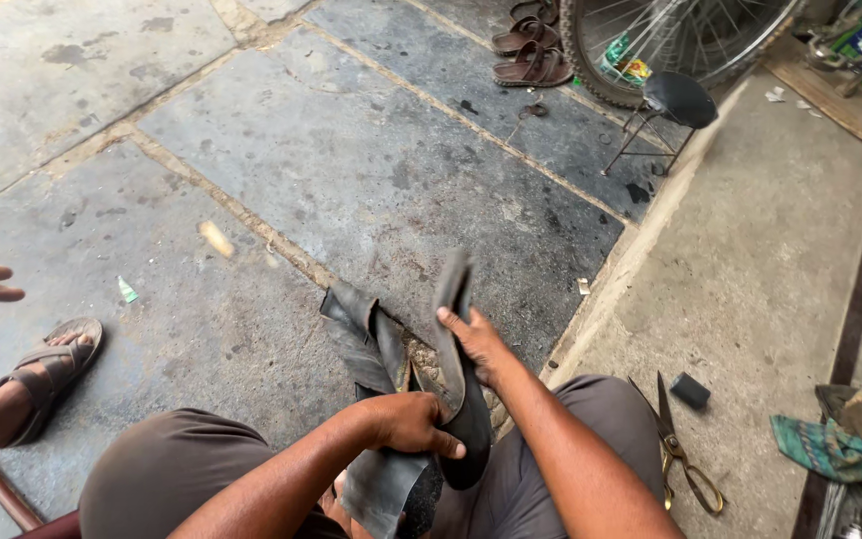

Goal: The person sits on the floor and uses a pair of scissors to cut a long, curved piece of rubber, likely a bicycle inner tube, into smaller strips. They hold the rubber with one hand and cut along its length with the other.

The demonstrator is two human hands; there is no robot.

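Both hands grip a black rubber tube (456,399) over the knees. Left hand (406,424), nearer the camera, has fingers wrapped round the tube's lower fold. Right hand (476,344), just beyond, pinches the upright strip, whose long axis runs up and away from it, toward the stool (675,105).

- Scissors (678,447) lie at four o'clock on the concrete.
- A small black block (689,390) sits just beside them.
- Brown sandals (529,52) and a bicycle wheel (650,45) lie toward one o'clock.
- Crumpled cloth (840,434) lies at three o'clock.
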